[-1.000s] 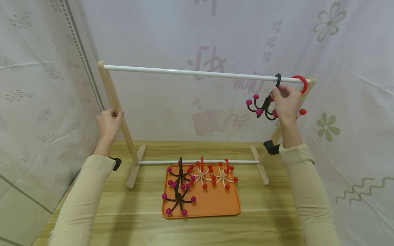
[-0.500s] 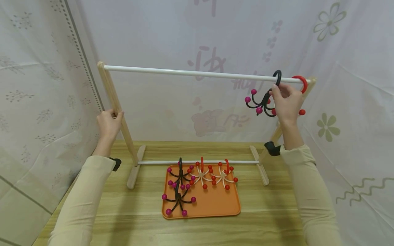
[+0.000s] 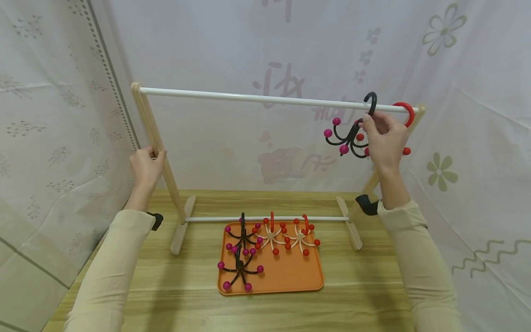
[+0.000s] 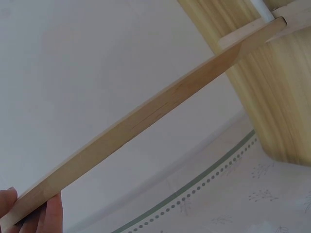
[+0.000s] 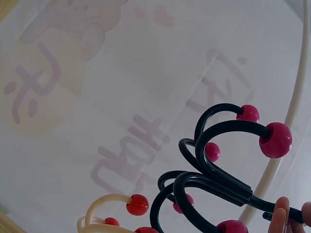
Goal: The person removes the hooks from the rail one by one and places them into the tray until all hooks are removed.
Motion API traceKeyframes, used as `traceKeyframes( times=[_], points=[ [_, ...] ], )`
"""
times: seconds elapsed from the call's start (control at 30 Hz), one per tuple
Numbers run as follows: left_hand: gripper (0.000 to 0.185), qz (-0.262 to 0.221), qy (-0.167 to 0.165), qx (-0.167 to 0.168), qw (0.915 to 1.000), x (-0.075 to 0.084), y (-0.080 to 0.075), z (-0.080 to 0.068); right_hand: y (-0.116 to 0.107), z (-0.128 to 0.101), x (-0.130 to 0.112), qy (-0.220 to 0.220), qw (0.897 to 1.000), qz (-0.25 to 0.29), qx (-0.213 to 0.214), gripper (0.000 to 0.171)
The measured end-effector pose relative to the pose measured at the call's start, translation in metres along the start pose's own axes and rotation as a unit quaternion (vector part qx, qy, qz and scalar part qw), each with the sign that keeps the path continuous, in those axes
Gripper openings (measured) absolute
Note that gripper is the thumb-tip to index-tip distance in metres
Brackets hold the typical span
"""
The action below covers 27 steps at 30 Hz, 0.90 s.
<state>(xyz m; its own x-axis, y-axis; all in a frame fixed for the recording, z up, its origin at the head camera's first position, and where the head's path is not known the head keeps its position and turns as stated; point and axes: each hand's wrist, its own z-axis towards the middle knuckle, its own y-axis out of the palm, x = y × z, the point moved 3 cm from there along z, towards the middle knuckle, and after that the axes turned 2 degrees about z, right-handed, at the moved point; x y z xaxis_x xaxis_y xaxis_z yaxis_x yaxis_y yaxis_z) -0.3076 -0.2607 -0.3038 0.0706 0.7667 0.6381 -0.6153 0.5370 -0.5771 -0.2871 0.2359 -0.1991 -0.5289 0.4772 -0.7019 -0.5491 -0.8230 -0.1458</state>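
Observation:
My right hand [image 3: 387,138] pinches the stem of a black octopus-style hook hanger [image 3: 351,135] with magenta balls on its curved arms. The hanger's hook rises above the white top bar [image 3: 249,97] of a wooden rack, its tip pointing left. In the right wrist view the hanger's arms [image 5: 218,187] spread out leftward from the fingertips [image 5: 279,216]. Just right of it a red-hooked hanger [image 3: 408,113] hangs on the bar, partly hidden by the hand. My left hand [image 3: 147,168] grips the rack's left wooden upright [image 4: 136,124], thumb on one side and fingers on the other.
An orange tray [image 3: 290,276] lies on the wood-grain table [image 3: 199,304] before the rack. On it are two black hangers [image 3: 240,265] with magenta balls and two cream hangers [image 3: 300,237] with red balls and hooks. A lower white bar [image 3: 207,219] joins the rack's feet. Printed curtains surround the table.
My right hand has raised the black hanger and shifted it slightly left, so its hook stands higher over the top bar. The left hand keeps its grip on the upright.

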Motion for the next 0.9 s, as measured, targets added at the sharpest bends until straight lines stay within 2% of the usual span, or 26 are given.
traceKeyframes(
  times=[0.23,0.53,0.67,0.9],
  points=[
    [0.029,-0.004,-0.005,-0.007,1.0000,0.000,0.000,0.000,0.001,-0.014,-0.007,-0.013,1.000,0.020,-0.013,0.025],
    [0.029,0.000,0.003,0.002,1.0000,0.000,0.000,0.000,0.004,-0.041,-0.018,-0.043,0.997,0.039,-0.054,0.021],
    [0.030,-0.001,0.001,0.002,1.0000,0.000,0.000,0.000,0.005,-0.055,-0.029,-0.043,0.996,0.035,-0.065,0.019],
    [0.030,-0.003,0.001,-0.001,1.0000,0.000,0.000,0.000,0.008,-0.073,-0.027,-0.044,0.994,0.039,-0.097,0.017]
  ],
)
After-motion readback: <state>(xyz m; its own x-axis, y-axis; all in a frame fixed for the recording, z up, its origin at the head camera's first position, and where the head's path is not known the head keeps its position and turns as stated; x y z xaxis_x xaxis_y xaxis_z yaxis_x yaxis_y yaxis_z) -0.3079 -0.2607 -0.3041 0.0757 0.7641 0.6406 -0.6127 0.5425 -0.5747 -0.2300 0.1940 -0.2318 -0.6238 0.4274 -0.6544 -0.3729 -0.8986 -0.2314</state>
